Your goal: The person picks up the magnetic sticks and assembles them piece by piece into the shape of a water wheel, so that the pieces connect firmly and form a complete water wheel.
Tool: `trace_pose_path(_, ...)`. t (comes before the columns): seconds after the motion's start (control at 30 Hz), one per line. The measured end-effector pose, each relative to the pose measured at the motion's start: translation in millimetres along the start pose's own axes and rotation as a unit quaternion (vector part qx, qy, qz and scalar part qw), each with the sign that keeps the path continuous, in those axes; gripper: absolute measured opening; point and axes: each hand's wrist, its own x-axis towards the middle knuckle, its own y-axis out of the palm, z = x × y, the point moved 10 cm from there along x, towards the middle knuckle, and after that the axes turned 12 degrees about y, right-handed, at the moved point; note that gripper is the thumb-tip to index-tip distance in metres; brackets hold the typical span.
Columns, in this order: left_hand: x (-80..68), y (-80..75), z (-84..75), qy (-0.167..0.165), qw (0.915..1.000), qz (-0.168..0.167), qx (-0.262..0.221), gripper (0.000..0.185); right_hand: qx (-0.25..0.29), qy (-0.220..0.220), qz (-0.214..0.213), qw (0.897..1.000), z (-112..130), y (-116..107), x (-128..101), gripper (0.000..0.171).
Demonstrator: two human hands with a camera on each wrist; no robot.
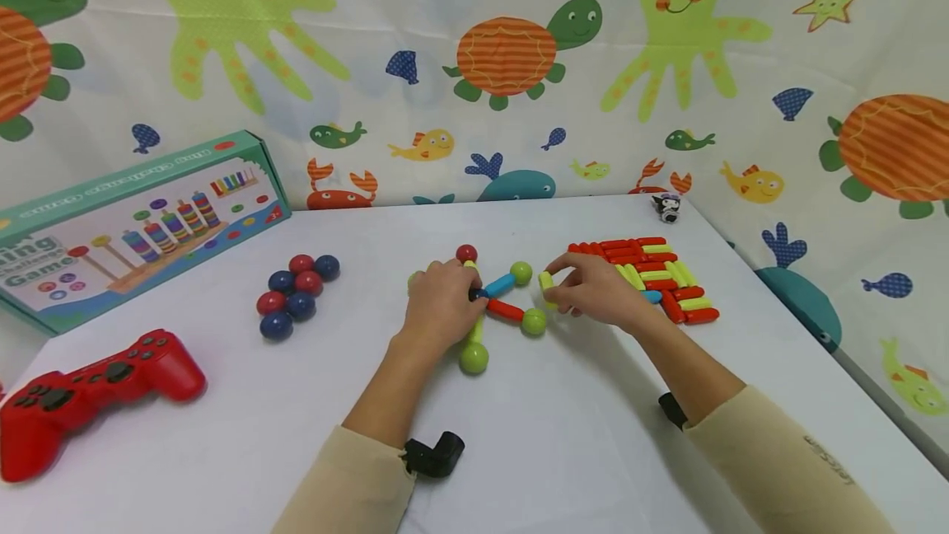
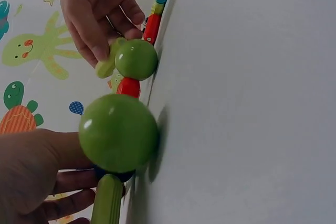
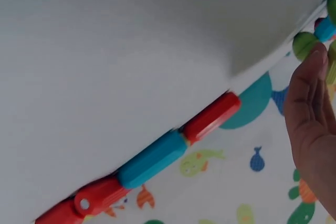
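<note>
Yellow-green, blue and red sticks fan out from a dark blue ball (image 1: 478, 295), forming a star shape with balls at the outer ends. My left hand (image 1: 443, 301) grips the dark blue ball from above, partly hiding it. Around it are a blue stick (image 1: 499, 285), a red stick (image 1: 506, 311), green balls (image 1: 474, 358) and a red ball (image 1: 466, 253). My right hand (image 1: 596, 288) pinches a short yellow-green stick (image 1: 547, 290) between thumb and fingers. That stick is held upright just right of the star's green ball (image 1: 534, 321).
Loose red, yellow-green and blue sticks (image 1: 700, 316) lie packed together at the right. Red and dark blue balls (image 1: 300, 306) cluster at the left. A red game controller (image 1: 111, 390), a game box (image 1: 148, 225) and a small figurine (image 1: 666, 207) stand around the white table (image 1: 549, 435).
</note>
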Motion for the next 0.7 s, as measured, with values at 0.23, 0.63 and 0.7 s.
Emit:
trace_pose_path(0.23, -2.8, 0.4, -0.4, -0.009, 0.9998, 0.015, -0.013, 0.028, 0.018, 0.049, -0.003, 0.999, 5.8, 14.9, 12.5, 0.049)
trace_pose_path(0.63, -3.2, 0.1, -6.4, -0.011, 0.9994, 0.031, -0.013, 0.027, 0.006, 0.095, 0.009, 0.995, 8.0, 27.3, 14.7, 0.045)
trace_pose_path(0.7, -2.9, 0.1, -6.2, -0.012, 0.9993, 0.032, -0.017, 0.026, 0.002, 0.098, 0.009, 0.995, 9.0, 28.5, 15.0, 0.043)
